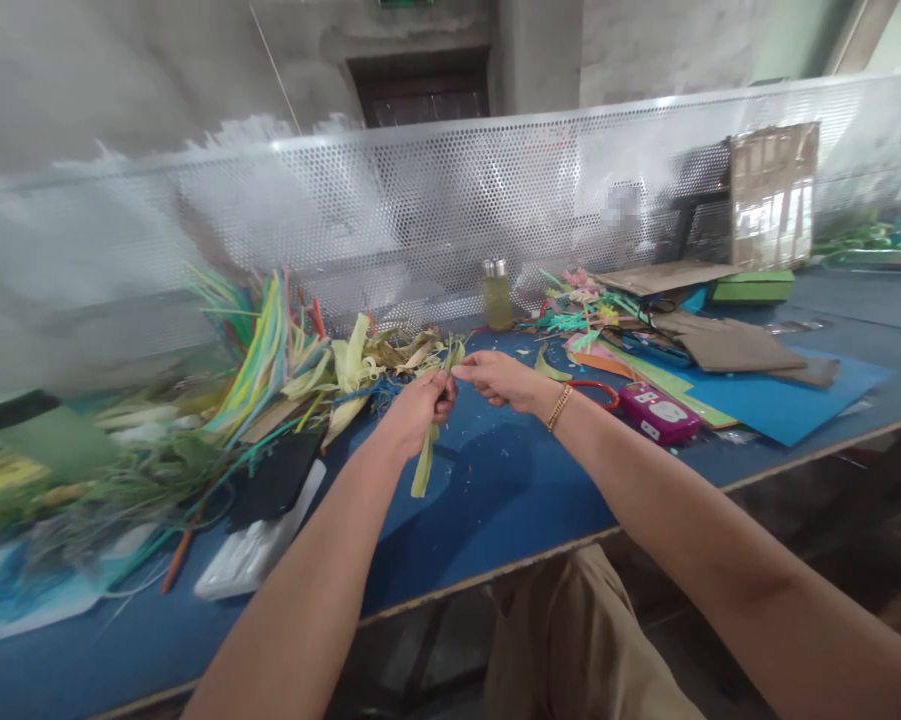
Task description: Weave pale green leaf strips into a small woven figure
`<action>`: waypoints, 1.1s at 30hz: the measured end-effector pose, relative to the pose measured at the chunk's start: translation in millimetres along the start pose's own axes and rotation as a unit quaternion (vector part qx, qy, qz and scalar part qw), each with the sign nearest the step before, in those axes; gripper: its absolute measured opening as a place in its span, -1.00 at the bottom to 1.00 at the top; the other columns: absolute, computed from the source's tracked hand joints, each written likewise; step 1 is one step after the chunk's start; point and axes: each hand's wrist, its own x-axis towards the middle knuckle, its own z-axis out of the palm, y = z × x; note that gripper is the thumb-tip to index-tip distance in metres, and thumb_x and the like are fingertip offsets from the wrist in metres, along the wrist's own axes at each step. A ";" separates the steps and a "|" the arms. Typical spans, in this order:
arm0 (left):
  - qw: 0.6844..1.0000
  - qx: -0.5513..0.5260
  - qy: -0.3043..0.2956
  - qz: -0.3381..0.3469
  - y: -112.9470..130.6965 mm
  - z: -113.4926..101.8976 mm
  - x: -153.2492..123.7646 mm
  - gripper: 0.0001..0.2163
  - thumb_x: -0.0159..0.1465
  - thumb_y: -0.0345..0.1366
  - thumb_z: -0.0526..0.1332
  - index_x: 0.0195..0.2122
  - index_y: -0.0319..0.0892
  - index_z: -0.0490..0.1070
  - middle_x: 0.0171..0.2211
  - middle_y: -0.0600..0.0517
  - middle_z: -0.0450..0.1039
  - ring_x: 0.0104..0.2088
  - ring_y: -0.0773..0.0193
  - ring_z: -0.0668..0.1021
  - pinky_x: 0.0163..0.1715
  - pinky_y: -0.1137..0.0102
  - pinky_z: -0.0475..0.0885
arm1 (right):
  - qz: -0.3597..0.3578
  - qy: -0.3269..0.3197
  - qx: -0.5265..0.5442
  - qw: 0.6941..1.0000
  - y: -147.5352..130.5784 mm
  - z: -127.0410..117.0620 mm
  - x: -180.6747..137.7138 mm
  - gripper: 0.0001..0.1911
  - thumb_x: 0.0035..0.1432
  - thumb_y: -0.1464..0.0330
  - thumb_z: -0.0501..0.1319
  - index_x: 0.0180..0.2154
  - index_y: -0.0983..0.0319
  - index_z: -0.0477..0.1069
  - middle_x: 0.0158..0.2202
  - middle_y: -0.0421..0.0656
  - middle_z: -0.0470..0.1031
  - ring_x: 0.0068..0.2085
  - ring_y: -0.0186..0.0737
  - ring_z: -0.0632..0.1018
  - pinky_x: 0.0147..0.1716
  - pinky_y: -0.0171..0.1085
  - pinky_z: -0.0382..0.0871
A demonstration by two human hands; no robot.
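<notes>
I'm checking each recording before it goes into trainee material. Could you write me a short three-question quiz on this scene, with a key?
1. Which wrist wears the gold-coloured bracelet?

2. What hangs down from the left hand?
A) a sheet of cardboard
B) a pale green strip
C) a red cord

3. True or false: in the picture, the purple object lies to the right of the lidded bottle.

Key: 1: the right; 2: B; 3: true.
</notes>
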 end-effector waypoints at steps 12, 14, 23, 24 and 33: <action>0.983 -0.131 -0.044 -0.120 13.6 7.9 -8.3 -0.84 0.32 -0.32 0.10 -0.40 -0.25 0.32 -0.62 0.21 -0.02 -0.72 0.55 0.06 -0.75 0.66 -0.06 | -0.080 0.074 0.072 0.991 16.5 2.0 13.7 -0.65 -0.14 0.22 0.46 -0.46 0.26 0.37 -0.62 -0.35 0.31 -0.67 -0.54 0.07 -0.73 -0.41 -0.16; 0.982 -0.134 -0.041 -0.123 14.9 7.9 -8.8 -0.86 0.30 -0.32 0.12 -0.37 -0.27 0.36 -0.62 0.21 -0.01 -0.72 0.56 0.07 -0.75 0.66 -0.05 | -0.083 0.077 0.067 0.991 15.3 2.1 12.4 -0.63 -0.14 0.21 0.46 -0.49 0.26 0.33 -0.64 -0.37 0.27 -0.67 -0.54 0.06 -0.72 -0.40 -0.16; 0.989 -0.116 0.070 -0.057 6.3 3.6 -1.6 -0.88 0.23 -0.38 0.18 -0.45 -0.23 0.33 -0.63 0.18 0.10 -0.72 0.56 0.17 -0.77 0.67 -0.04 | -0.061 0.019 -0.054 0.997 -0.1 -23.4 -0.2 -0.84 0.05 0.40 0.26 -0.27 0.24 0.38 -0.67 -0.42 0.05 -0.66 -0.49 0.02 -0.67 -0.38 -0.17; 0.986 -0.123 0.095 -0.053 5.9 3.3 -0.5 -0.89 0.23 -0.39 0.17 -0.44 -0.23 0.32 -0.60 0.16 0.16 -0.71 0.55 0.24 -0.77 0.67 -0.01 | -0.045 0.023 -0.062 0.997 -2.1 -26.4 -1.5 -0.85 0.06 0.43 0.20 -0.26 0.23 0.37 -0.67 -0.41 0.04 -0.66 -0.48 0.02 -0.67 -0.38 -0.17; 0.982 -0.102 0.114 -0.112 4.8 20.7 -2.5 -0.87 0.31 -0.44 0.09 -0.41 -0.23 0.30 -0.48 0.01 0.40 -0.57 0.42 0.51 -0.77 0.64 0.14 | -0.104 -0.048 -0.224 0.968 -9.8 -15.6 -5.8 -0.77 -0.17 0.56 0.08 -0.37 0.22 0.28 -0.62 -0.33 0.26 -0.60 -0.42 0.20 -0.62 -0.38 0.04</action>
